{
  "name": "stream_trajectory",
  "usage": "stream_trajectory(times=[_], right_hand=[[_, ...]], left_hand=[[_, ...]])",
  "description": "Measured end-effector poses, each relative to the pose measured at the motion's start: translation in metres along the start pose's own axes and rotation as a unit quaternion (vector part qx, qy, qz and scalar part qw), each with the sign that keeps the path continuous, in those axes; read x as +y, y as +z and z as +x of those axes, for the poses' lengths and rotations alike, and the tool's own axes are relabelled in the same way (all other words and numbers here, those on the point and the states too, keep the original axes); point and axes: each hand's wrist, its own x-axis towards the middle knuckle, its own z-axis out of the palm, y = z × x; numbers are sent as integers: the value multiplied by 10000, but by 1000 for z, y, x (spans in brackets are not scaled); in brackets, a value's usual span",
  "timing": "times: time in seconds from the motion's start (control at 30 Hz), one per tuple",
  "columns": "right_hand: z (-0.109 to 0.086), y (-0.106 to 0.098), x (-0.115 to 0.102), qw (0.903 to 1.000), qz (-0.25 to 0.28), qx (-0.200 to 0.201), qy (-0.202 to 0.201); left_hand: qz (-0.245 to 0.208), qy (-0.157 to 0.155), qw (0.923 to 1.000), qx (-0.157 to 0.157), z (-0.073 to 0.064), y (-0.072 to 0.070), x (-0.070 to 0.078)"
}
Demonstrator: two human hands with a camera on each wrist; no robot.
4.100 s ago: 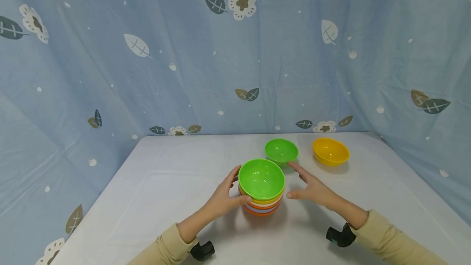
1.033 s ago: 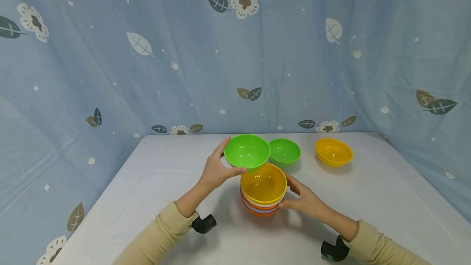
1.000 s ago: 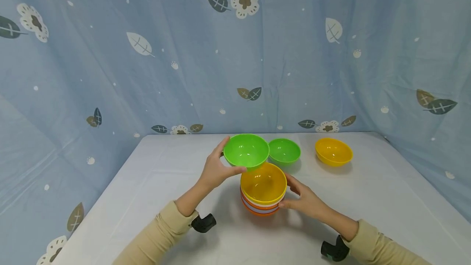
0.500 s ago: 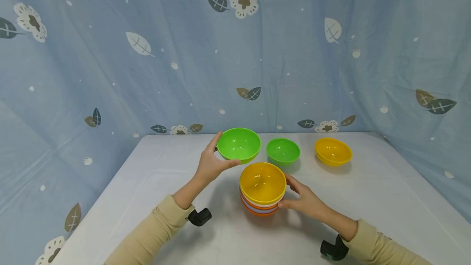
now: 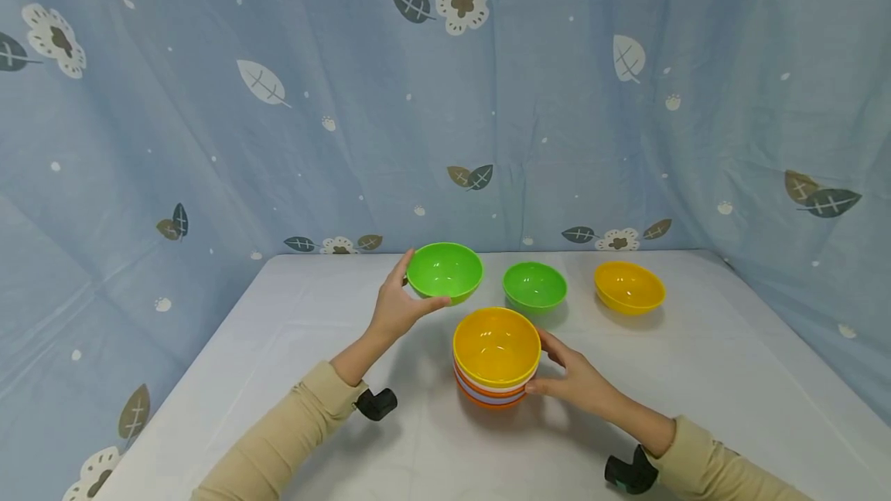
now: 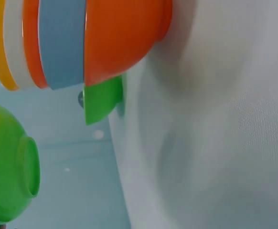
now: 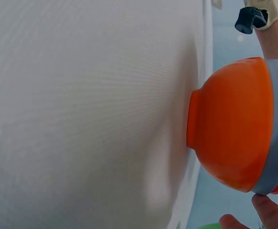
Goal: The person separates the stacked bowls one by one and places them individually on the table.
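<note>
My left hand (image 5: 398, 308) grips a bright green bowl (image 5: 444, 272) by its side, thumb at the near edge and fingers behind the far rim. In the left wrist view this green bowl (image 6: 5, 167) hangs clear of the table, its foot ring showing. My right hand (image 5: 574, 377) holds the right side of a stack of nested bowls (image 5: 496, 358), thumb in front and fingers behind. A yellow bowl tops the stack; white, orange and grey-blue bands show below it, with an orange bowl (image 7: 234, 124) at the bottom standing on the table.
A smaller green bowl (image 5: 534, 287) stands on the white-covered table (image 5: 334, 300) behind the stack. To its right sits a yellow-orange bowl (image 5: 629, 287). A blue patterned curtain (image 5: 348, 99) closes off the back and sides.
The green bowl has left the top of the stack, lifted by my left hand and carried back and leftward, uncovering the yellow bowl. My right hand came in against the stack, then stayed there.
</note>
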Motion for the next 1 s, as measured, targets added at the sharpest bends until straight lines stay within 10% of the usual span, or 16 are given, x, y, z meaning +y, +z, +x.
stream_trajectory(times=[1.0], right_hand=[[1,0,0,10000,-40,17,-11]], left_hand=[[-61,-477,9986,211,18,13,-37]])
